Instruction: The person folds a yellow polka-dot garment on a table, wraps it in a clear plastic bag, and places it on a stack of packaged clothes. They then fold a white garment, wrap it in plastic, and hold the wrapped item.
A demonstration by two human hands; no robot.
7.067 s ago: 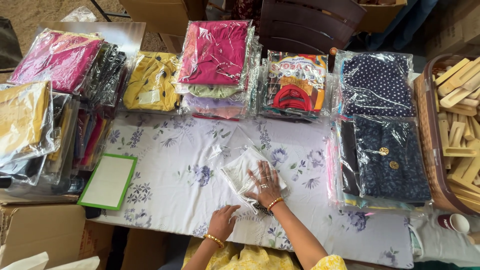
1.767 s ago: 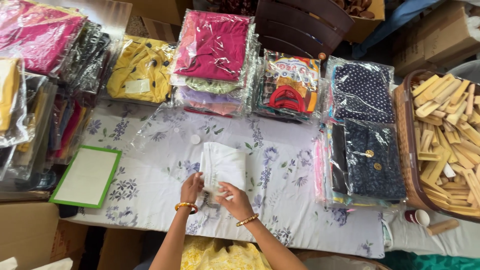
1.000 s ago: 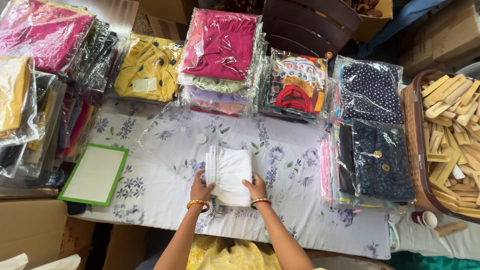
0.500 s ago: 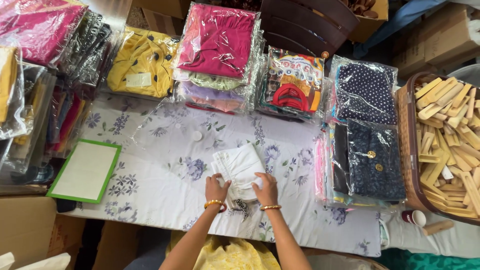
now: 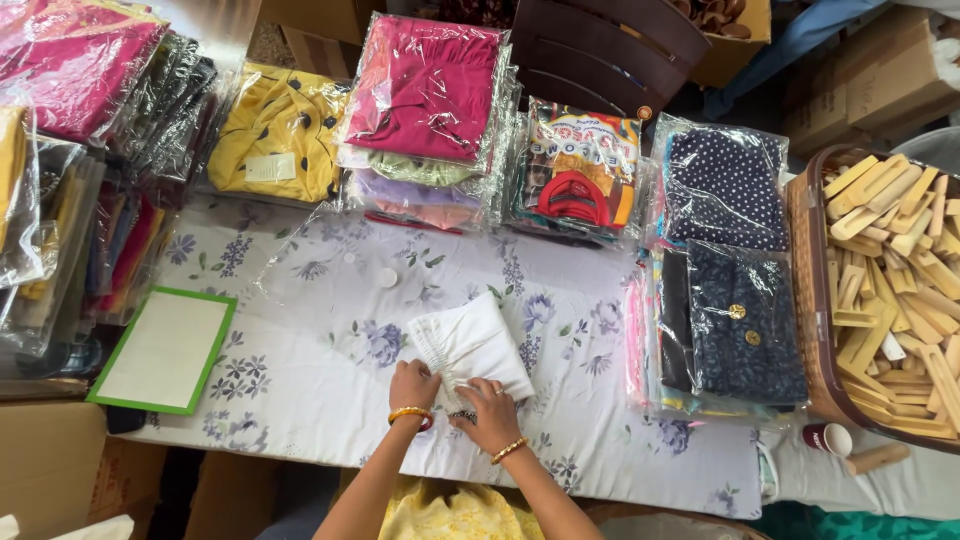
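Head view, hands: we see the left hand (image 5: 413, 384) and the right hand (image 5: 490, 412) side by side at the near edge of a folded white garment (image 5: 468, 345), each wrist with a gold bangle
Head view, grip: our left fingers curl down onto the garment's near corner; our right fingers press and pinch its lower edge; neither hand lifts it, and we cannot tell how tightly the cloth is held
Head view, garment: it lies flat and slightly turned on the floral tablecloth (image 5: 300, 340), near the middle of the table's front edge
Head view, left side: a white board with a green rim (image 5: 165, 350) lies well apart from the garment, beside piles of bagged clothes (image 5: 60, 200)
Head view, far side: a yellow bagged garment (image 5: 275, 130), a magenta stack (image 5: 425, 100) and a multicoloured packet (image 5: 580, 170) line the back
Head view, right side: dark dotted packets (image 5: 735, 290) lie near the garment; beyond them a basket (image 5: 806, 260) holds wooden pieces (image 5: 890, 260)
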